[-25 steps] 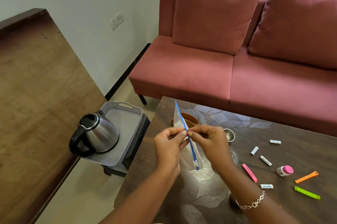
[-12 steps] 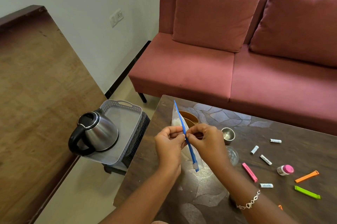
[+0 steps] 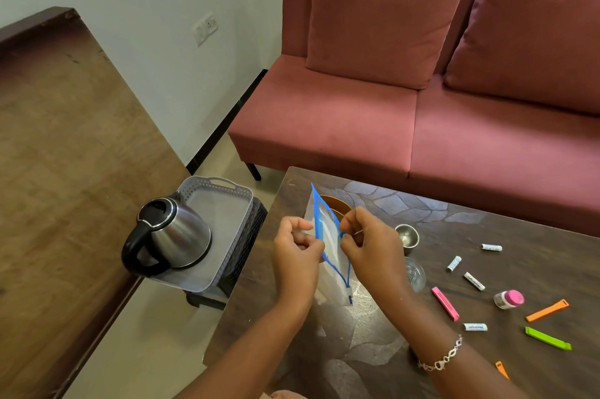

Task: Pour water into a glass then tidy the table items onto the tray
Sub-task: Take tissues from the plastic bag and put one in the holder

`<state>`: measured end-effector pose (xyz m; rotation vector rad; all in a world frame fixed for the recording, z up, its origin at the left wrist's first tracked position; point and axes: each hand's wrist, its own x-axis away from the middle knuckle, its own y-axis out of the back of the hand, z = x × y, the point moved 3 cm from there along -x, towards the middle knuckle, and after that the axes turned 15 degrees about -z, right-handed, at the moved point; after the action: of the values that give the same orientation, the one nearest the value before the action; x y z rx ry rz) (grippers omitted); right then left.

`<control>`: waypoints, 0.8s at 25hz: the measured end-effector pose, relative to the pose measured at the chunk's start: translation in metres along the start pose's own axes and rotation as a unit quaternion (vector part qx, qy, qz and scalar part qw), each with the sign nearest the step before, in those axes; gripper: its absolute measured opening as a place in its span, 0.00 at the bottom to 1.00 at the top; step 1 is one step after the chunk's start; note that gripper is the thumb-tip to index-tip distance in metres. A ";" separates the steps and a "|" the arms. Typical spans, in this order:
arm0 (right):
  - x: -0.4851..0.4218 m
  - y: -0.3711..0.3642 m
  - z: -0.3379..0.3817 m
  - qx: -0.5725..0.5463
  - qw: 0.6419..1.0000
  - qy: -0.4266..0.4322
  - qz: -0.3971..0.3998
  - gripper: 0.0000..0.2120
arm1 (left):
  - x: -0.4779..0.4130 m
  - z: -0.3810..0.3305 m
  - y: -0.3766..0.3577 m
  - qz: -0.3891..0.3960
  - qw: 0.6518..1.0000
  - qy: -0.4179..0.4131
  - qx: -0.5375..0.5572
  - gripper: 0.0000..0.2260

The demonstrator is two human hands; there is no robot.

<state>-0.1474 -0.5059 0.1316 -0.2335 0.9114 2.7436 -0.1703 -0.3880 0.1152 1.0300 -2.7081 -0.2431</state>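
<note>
A clear zip bag (image 3: pixel 334 272) with a blue seal hangs above the dark table (image 3: pixel 363 333). My left hand (image 3: pixel 297 255) pinches one side of its mouth and my right hand (image 3: pixel 373 246) pinches the other, and the seal gapes between them. A clear glass (image 3: pixel 414 275) stands just right of my right wrist, with a small steel cup (image 3: pixel 407 234) behind it. A steel kettle (image 3: pixel 170 234) sits in the grey tray (image 3: pixel 224 194) on a dark stool left of the table.
Several small white tubes (image 3: pixel 474 281), a pink-capped bottle (image 3: pixel 508 299), and pink (image 3: pixel 445 303), orange (image 3: pixel 547 311) and green (image 3: pixel 548 338) clips lie on the table's right side. A brown bowl (image 3: pixel 337 205) sits behind the bag. A red sofa (image 3: pixel 422 99) stands beyond; a wooden surface (image 3: pixel 58 171) lies to the left.
My two hands have drawn apart, and the bag's blue seal, shut a second ago, now gapes between them. The camera view has shifted slightly.
</note>
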 end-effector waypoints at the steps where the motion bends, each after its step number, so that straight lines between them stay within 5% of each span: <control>1: -0.002 0.001 -0.002 0.013 1.000 0.012 -0.008 0.11 | -0.001 0.000 0.003 -0.003 1.000 -0.020 -0.013 0.15; 4: -0.004 0.000 -0.007 0.061 0.996 0.057 -0.024 0.08 | -0.003 0.001 0.008 0.005 0.992 -0.081 -0.099 0.16; 7: 0.002 -0.003 -0.004 0.078 0.990 0.110 -0.033 0.07 | -0.004 0.000 0.006 0.019 0.968 -0.149 -0.200 0.06; 13: 0.009 -0.002 0.002 0.092 0.967 0.235 -0.026 0.12 | -0.014 -0.005 0.002 0.056 0.835 -0.339 -0.430 0.06; 20: 0.006 0.003 -0.006 0.126 0.940 0.316 0.008 0.11 | -0.029 -0.026 0.003 0.131 0.725 -0.489 -0.467 0.09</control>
<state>-0.1540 -0.5108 0.1267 -1.1009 1.4000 2.5462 -0.1441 -0.3685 0.1366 0.1385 -2.6444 -2.3327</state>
